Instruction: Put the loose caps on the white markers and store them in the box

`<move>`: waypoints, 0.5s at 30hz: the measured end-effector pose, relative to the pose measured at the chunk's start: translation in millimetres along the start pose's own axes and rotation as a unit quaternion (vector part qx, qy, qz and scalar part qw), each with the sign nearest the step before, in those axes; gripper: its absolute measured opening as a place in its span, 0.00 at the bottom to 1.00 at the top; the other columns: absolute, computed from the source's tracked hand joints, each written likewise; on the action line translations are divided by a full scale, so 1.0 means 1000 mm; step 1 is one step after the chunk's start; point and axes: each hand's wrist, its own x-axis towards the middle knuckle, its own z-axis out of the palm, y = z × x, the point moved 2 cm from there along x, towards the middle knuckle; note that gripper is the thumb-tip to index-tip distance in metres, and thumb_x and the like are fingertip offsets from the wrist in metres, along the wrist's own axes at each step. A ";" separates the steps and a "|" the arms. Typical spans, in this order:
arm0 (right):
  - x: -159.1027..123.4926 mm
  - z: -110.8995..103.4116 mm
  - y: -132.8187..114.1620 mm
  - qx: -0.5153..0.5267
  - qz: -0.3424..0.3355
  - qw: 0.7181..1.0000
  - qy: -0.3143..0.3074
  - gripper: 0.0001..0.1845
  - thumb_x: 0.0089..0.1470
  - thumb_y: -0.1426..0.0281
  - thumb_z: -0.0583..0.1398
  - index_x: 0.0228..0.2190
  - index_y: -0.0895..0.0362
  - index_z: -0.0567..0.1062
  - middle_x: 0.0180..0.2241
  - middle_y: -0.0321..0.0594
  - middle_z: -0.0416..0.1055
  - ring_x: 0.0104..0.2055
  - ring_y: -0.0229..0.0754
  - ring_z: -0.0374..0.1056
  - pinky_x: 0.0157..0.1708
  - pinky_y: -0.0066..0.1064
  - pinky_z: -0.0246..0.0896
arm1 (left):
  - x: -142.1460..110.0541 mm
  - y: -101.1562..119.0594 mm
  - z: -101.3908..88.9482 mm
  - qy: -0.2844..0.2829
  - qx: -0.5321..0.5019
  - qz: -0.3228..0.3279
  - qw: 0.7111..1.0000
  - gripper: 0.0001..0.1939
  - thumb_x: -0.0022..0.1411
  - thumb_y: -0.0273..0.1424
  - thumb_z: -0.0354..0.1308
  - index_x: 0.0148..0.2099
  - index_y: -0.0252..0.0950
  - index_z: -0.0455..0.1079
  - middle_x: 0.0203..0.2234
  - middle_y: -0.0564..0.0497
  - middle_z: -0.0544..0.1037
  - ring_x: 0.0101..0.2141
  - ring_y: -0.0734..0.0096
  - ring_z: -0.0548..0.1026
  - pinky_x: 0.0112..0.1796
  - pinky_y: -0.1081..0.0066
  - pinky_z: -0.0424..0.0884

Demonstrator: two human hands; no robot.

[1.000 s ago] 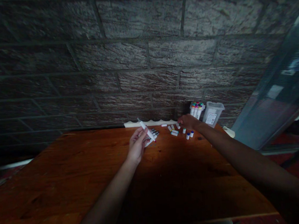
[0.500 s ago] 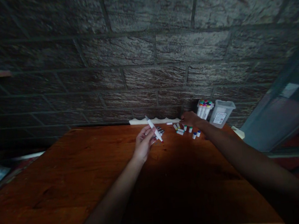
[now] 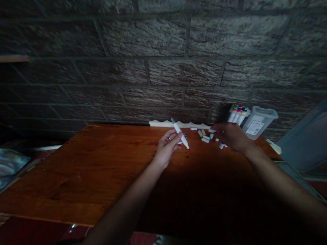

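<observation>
Here's the left hand (image 3: 166, 147), closed around a marker (image 3: 180, 135) tilted above the desk (image 3: 112, 162), red nib low, grey tip high, and both ends look bare! Over right, the right hand (image 3: 232, 136) has its fingers bunched at a white cap (image 3: 211, 131); whether it's gripped, I can't tell. Other caps (image 3: 205, 140) lie loose between the hands. Packed markers (image 3: 237, 118) stand upright in one tub (image 3: 248, 112), a second tub (image 3: 263, 125) right beside it.

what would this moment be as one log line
left hand: holds red-tipped marker | right hand: at white cap | nearby: loose caps, labelled tub
</observation>
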 end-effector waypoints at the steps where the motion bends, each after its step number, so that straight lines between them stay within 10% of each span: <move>1: -0.015 0.000 0.001 0.030 -0.016 0.999 0.015 0.16 0.54 0.71 0.59 0.44 0.53 0.78 0.39 0.43 0.78 0.37 0.44 0.74 0.39 0.33 0.68 | -0.001 0.000 0.002 -0.003 0.005 0.000 1.000 0.16 0.51 0.34 0.69 0.42 0.35 0.73 0.34 0.50 0.79 0.30 0.75 0.76 0.26 0.80 0.68; 6: -0.060 0.018 0.004 0.094 -0.055 0.994 0.017 0.11 0.55 0.71 0.59 0.37 0.53 0.80 0.37 0.42 0.76 0.36 0.42 0.72 0.38 0.32 0.66 | -0.005 0.000 0.008 -0.003 0.028 0.009 1.000 0.17 0.49 0.31 0.70 0.42 0.37 0.71 0.35 0.50 0.80 0.28 0.76 0.76 0.24 0.80 0.67; 15: -0.063 0.028 0.005 0.165 -0.053 0.985 -0.022 0.17 0.49 0.81 0.58 0.40 0.55 0.75 0.37 0.41 0.77 0.37 0.41 0.72 0.39 0.29 0.63 | -0.004 -0.004 0.010 0.005 0.084 0.036 0.996 0.17 0.48 0.30 0.70 0.41 0.37 0.71 0.32 0.52 0.79 0.28 0.76 0.74 0.27 0.78 0.67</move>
